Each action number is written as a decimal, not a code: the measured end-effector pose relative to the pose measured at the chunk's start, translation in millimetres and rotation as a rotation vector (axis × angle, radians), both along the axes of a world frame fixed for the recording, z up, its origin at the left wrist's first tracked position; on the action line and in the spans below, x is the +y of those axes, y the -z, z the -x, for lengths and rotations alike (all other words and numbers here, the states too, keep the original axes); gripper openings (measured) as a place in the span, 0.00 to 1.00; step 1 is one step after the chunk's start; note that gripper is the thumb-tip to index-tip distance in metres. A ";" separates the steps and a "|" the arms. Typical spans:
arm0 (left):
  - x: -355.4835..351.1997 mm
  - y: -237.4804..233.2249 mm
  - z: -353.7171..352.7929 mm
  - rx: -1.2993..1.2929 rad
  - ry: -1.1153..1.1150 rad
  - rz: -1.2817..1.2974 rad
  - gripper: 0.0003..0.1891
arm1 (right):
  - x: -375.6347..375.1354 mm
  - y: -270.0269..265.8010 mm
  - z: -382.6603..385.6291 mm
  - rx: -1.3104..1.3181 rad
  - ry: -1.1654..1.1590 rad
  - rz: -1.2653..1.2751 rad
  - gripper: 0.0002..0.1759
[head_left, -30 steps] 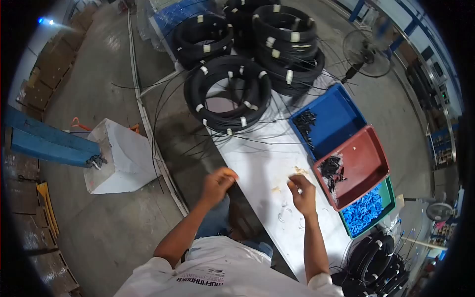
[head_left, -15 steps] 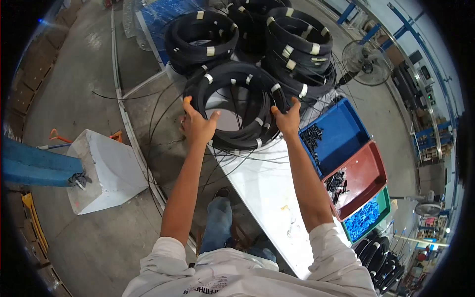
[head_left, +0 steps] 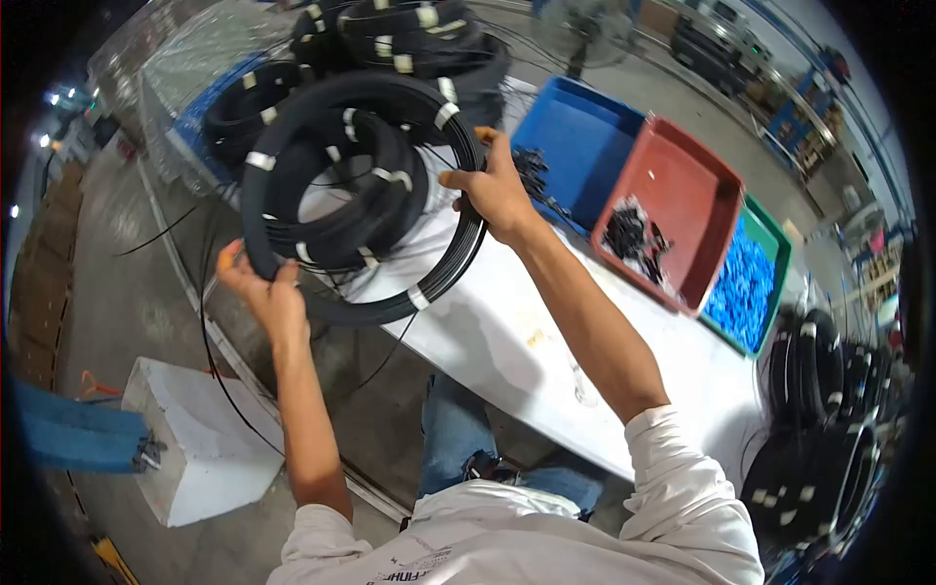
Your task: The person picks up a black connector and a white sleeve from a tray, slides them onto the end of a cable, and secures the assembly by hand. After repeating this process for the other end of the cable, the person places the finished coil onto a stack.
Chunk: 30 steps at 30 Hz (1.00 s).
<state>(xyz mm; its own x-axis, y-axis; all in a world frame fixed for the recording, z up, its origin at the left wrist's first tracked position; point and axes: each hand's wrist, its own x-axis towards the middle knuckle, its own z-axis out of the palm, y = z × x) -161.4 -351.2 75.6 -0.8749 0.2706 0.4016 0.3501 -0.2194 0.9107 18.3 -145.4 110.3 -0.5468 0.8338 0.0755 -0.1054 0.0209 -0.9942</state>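
Note:
Between my hands is a large coil of black cable (head_left: 255,205), bound with white tape bands and lifted and tilted above the white table. My left hand (head_left: 265,294) grips its lower left rim, thumb on the near side. On the right rim, my right hand (head_left: 495,193) has its fingers and thumb closed around the strands. Through the ring shows another taped coil (head_left: 400,219) lying on the table. Loose cable ends trail below the held coil.
Stacked black coils (head_left: 419,49) stand at the back. Along the table (head_left: 468,341) are a blue tray (head_left: 585,127), a red tray (head_left: 687,185) and a green tray (head_left: 775,229) of blue parts. More coils (head_left: 809,478) sit at the right; a white block (head_left: 210,439) is on the floor left.
The held coil has come up off the coils beneath and nearer to me. My left hand has moved left and down, my right hand left and up. The view has turned right.

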 end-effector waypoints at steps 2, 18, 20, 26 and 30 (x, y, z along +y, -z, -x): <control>-18.8 6.8 -27.9 0.037 0.025 0.005 0.38 | -26.7 -9.5 -45.1 0.046 -0.015 -0.042 0.43; -17.0 76.3 -182.2 0.131 1.076 0.415 0.40 | -278.6 99.2 -342.7 -0.255 0.390 0.324 0.56; 7.2 68.5 -201.1 0.138 1.227 0.527 0.39 | -312.9 117.0 -348.8 -0.078 0.461 0.424 0.53; 64.8 108.3 -248.7 0.193 1.484 0.669 0.37 | -376.5 142.1 -352.7 0.122 0.568 0.446 0.49; 101.4 113.1 -269.1 0.307 1.597 0.673 0.38 | -394.8 158.0 -339.1 0.382 0.552 0.465 0.48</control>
<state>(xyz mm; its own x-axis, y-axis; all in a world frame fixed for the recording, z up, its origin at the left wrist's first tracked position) 107.7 -249.7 -37.5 0.4666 0.8833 -0.0458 0.3484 -0.1360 0.9274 357.5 -540.3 -47.7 -0.0544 0.9676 -0.2467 -0.5341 -0.2369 -0.8115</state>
